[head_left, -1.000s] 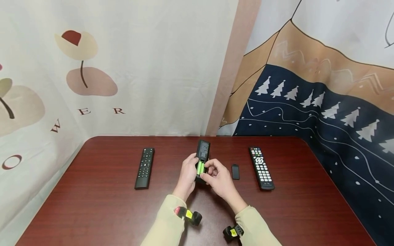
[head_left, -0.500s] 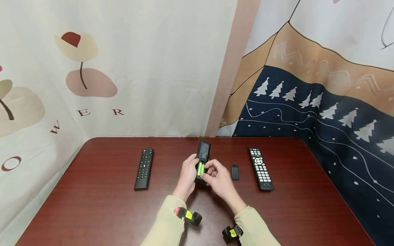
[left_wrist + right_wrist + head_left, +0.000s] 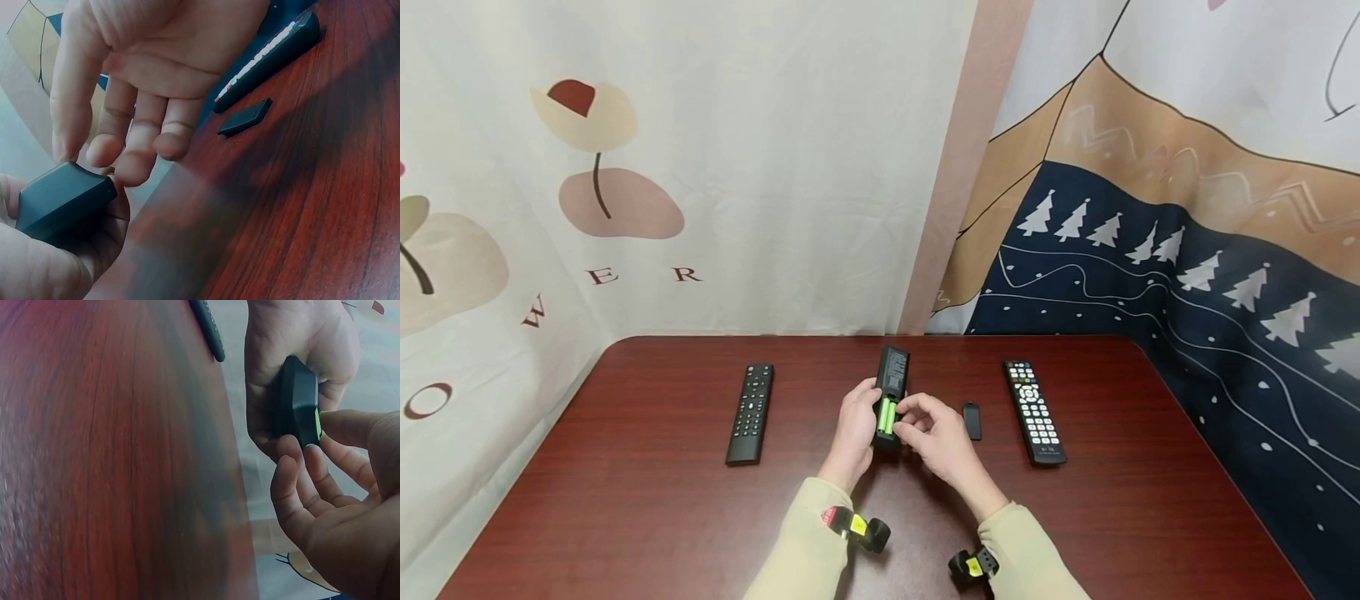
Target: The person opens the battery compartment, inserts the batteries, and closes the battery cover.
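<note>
My left hand [image 3: 853, 425] grips a black remote control [image 3: 892, 371], back side up, above the middle of the table. Two green batteries [image 3: 887, 415] lie side by side in its uncovered battery compartment. At the compartment's right edge, my right hand [image 3: 938, 433] has its thumb and a finger against the remote and batteries, the other fingers loosely bent. In the right wrist view only a thin green battery edge [image 3: 319, 424] shows, with a digit touching it. A small black battery cover [image 3: 972, 421] rests on the table just right of my right hand.
One black remote control with dark buttons [image 3: 751, 414] lies to the left on the reddish-brown table [image 3: 662, 500]. Another, with white buttons [image 3: 1035, 412], lies to the right. Printed curtains [image 3: 775, 167] hang behind the table.
My right thumb has drawn back slightly to the right from the batteries, so more of them shows. The left hand and the remote have barely moved.
</note>
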A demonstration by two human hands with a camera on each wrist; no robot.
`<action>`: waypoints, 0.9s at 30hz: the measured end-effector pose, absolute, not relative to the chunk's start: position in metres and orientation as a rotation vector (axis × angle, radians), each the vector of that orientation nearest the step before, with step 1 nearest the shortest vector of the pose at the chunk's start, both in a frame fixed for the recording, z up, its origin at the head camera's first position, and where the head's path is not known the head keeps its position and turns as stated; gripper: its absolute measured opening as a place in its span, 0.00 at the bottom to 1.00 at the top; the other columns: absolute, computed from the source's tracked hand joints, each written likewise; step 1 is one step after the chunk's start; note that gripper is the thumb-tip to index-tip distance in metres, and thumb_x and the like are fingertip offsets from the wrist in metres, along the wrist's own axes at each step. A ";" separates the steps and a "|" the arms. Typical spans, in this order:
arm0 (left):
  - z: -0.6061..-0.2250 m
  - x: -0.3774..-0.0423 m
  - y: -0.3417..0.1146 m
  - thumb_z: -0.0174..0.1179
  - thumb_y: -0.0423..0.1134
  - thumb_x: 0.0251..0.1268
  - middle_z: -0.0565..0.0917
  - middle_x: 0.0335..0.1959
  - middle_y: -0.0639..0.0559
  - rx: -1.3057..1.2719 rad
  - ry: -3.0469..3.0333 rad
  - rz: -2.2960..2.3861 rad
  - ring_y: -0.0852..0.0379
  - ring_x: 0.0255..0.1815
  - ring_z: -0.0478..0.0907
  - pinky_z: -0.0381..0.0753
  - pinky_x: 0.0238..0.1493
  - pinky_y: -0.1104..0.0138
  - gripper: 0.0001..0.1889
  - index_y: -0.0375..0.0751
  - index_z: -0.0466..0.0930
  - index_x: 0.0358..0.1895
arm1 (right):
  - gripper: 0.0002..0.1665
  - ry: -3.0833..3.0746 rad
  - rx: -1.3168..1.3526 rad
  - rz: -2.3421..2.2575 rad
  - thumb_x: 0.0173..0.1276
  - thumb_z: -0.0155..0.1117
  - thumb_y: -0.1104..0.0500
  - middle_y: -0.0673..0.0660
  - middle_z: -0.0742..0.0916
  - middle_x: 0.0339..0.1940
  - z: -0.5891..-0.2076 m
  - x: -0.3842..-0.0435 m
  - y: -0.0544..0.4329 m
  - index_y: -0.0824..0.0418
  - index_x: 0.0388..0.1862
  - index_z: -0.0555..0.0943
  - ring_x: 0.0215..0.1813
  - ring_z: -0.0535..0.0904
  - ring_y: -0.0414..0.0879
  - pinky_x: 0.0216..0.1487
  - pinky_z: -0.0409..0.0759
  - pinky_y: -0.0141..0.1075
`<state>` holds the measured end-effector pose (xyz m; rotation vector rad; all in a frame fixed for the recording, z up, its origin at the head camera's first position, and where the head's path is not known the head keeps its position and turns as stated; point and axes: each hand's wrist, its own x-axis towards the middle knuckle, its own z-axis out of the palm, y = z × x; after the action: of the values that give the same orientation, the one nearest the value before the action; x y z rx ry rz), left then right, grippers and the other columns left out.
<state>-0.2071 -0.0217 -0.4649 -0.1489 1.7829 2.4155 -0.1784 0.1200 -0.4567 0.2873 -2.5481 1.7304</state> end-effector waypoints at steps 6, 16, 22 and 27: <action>-0.466 -0.208 -0.022 0.40 0.33 0.77 0.86 0.45 0.36 -0.165 1.781 2.415 0.57 0.36 0.80 0.80 0.35 0.68 0.20 0.26 0.75 0.61 | 0.09 -2.558 0.308 1.567 0.64 0.73 0.70 0.53 0.85 0.35 -0.458 -0.179 0.124 0.61 0.41 0.85 0.32 0.81 0.43 0.32 0.79 0.31; -0.465 -0.208 -0.025 0.38 0.34 0.79 0.83 0.48 0.35 -0.133 1.732 2.417 0.54 0.34 0.82 0.84 0.34 0.62 0.20 0.27 0.72 0.64 | 0.10 -2.616 0.320 1.401 0.63 0.72 0.70 0.52 0.83 0.36 -0.458 -0.182 0.133 0.59 0.41 0.86 0.32 0.81 0.42 0.33 0.79 0.31; -0.465 -0.208 -0.027 0.37 0.33 0.80 0.82 0.51 0.30 -0.135 1.718 2.409 0.53 0.35 0.84 0.84 0.34 0.63 0.20 0.27 0.72 0.63 | 0.10 -2.674 0.345 1.193 0.63 0.73 0.67 0.50 0.82 0.37 -0.461 -0.183 0.139 0.58 0.43 0.86 0.33 0.78 0.42 0.37 0.77 0.35; -0.464 -0.208 -0.027 0.36 0.33 0.80 0.82 0.51 0.31 -0.132 1.710 2.402 0.54 0.34 0.85 0.85 0.35 0.62 0.20 0.28 0.72 0.63 | 0.11 -2.694 0.328 1.169 0.64 0.73 0.67 0.52 0.83 0.41 -0.462 -0.183 0.144 0.59 0.45 0.87 0.36 0.81 0.43 0.39 0.81 0.37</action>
<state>-0.2084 -0.0267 -0.4641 -0.1319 1.7105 2.4019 -0.1831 0.1441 -0.4619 0.3284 -2.6943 1.1694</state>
